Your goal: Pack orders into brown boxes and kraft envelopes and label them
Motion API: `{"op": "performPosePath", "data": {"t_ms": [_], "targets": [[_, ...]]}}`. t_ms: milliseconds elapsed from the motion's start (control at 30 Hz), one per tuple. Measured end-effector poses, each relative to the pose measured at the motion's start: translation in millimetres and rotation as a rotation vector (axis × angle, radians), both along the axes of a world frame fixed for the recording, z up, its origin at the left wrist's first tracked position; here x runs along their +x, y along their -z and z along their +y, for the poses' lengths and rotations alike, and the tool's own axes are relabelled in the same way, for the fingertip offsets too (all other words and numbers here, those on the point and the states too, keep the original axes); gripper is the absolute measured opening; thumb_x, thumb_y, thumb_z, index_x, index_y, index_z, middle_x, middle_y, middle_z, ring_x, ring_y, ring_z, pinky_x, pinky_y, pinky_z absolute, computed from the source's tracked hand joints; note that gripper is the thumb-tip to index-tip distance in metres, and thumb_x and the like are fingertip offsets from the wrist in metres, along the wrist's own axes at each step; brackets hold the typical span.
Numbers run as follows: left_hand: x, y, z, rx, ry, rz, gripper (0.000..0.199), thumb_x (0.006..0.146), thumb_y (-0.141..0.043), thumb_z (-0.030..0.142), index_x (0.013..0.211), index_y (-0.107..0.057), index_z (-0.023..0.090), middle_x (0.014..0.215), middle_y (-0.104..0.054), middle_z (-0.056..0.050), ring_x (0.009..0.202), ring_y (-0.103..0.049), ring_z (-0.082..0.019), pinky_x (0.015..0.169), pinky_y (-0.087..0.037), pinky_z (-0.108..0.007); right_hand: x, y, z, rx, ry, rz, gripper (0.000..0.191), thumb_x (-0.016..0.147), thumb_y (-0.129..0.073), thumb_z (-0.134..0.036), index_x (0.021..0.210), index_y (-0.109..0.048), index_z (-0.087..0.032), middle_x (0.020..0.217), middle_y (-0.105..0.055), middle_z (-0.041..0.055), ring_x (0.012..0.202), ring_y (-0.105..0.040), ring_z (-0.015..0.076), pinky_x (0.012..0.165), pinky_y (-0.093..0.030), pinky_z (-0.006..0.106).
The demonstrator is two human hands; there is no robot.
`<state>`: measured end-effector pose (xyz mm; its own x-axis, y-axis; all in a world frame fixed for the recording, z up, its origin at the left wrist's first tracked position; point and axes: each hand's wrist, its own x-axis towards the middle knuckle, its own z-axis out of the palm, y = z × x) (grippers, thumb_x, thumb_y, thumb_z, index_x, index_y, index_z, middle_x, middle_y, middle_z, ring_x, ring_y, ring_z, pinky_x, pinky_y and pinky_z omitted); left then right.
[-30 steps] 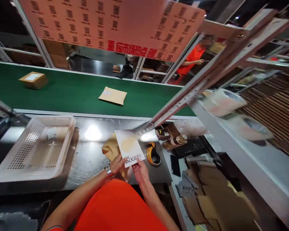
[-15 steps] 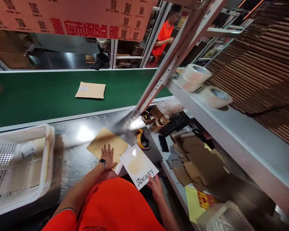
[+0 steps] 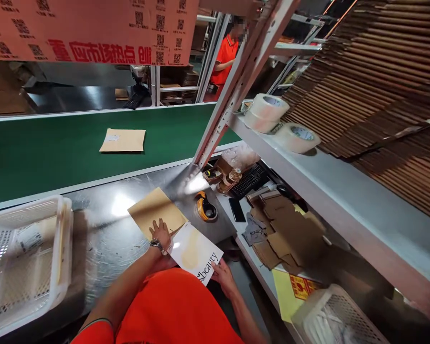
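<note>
My left hand (image 3: 160,232) lies with its fingers apart on a tan paper envelope (image 3: 154,208) on the metal table. A watch (image 3: 156,245) circles that wrist. In my right hand (image 3: 224,277) is a flat white rectangular card (image 3: 191,246), gripped by its right edge. It bears black lettering reading "beauty" and a pale yellow blot; whether it is a single sheet or thicker I cannot tell. The card's far left corner reaches the envelope's near edge beside my left hand and covers part of it.
Beyond the envelope stands a yellow-black tape dispenser (image 3: 206,208). A white basket (image 3: 62,248) occupies the left. Another envelope (image 3: 123,141) lies on the green conveyor (image 3: 57,148). At right are a phone (image 3: 237,210), flattened cardboard (image 3: 290,234) and a shelf (image 3: 329,179) with tape rolls (image 3: 267,112).
My right hand has brought the white card left, over the envelope's near edge. My left hand stays on the envelope, fingers a little more bent. The whole view has shifted slightly.
</note>
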<state>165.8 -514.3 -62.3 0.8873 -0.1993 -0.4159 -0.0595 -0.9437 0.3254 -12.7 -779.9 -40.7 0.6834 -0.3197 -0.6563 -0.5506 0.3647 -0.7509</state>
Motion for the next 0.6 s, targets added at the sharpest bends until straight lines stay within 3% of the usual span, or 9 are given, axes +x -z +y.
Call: {"op": "performPosePath", "data": {"t_ms": [167, 267, 400, 500, 600], "targets": [[2.9, -1.1, -14.9, 0.039, -0.080, 0.047, 0.069, 0.109, -0.044, 0.041, 0.173, -0.047, 0.014, 0.186, -0.027, -0.029, 0.170, -0.026, -0.058, 0.127, -0.037, -0.080, 16.2, 0.4, -3.9, 0.082, -0.068, 0.021, 0.063, 0.059, -0.099, -0.054, 0.110, -0.078, -0.023, 0.089, -0.085, 0.0106, 0.085, -0.083, 0.0351, 0.082, -0.067, 0.050], [-3.3, 8.4, -20.5, 0.079, 0.008, 0.054, 0.075, 0.107, -0.054, 0.046, 0.176, -0.045, 0.019, 0.188, -0.025, -0.026, 0.171, -0.023, -0.057, 0.127, -0.037, -0.080, 23.7, 0.6, -9.0, 0.099, -0.097, 0.000, 0.062, 0.064, -0.099, -0.055, 0.113, -0.078, -0.023, 0.095, -0.087, 0.0122, 0.091, -0.084, 0.0345, 0.084, -0.067, 0.048], [-15.6, 18.4, -15.7, 0.154, 0.180, -0.026, 0.081, 0.099, -0.061, 0.022, 0.177, -0.041, 0.016, 0.187, -0.027, -0.025, 0.171, -0.025, -0.055, 0.127, -0.037, -0.082, 25.1, 8.6, -15.2, 0.067, -0.103, -0.031, 0.073, 0.060, -0.100, -0.060, 0.119, -0.077, -0.022, 0.096, -0.087, 0.0125, 0.094, -0.084, 0.0358, 0.087, -0.068, 0.054], [-23.6, 19.7, -15.4, 0.158, 0.186, -0.075, 0.080, 0.095, -0.056, 0.009, 0.174, -0.045, 0.011, 0.184, -0.032, -0.027, 0.171, -0.032, -0.051, 0.130, -0.040, -0.077, 22.2, 18.3, -11.1, 0.052, -0.051, -0.065, 0.077, 0.057, -0.101, -0.065, 0.118, -0.078, -0.025, 0.098, -0.087, 0.0123, 0.098, -0.085, 0.0396, 0.090, -0.068, 0.060], [-29.6, 28.9, -23.8, 0.120, 0.152, -0.123, 0.076, 0.095, -0.061, 0.010, 0.170, -0.052, 0.008, 0.180, -0.040, -0.030, 0.169, -0.037, -0.049, 0.133, -0.041, -0.069, 24.5, 28.9, 5.1, 0.060, 0.004, -0.119, 0.074, 0.058, -0.100, -0.071, 0.115, -0.078, -0.029, 0.099, -0.088, 0.0119, 0.100, -0.085, 0.0424, 0.091, -0.067, 0.065]]}}
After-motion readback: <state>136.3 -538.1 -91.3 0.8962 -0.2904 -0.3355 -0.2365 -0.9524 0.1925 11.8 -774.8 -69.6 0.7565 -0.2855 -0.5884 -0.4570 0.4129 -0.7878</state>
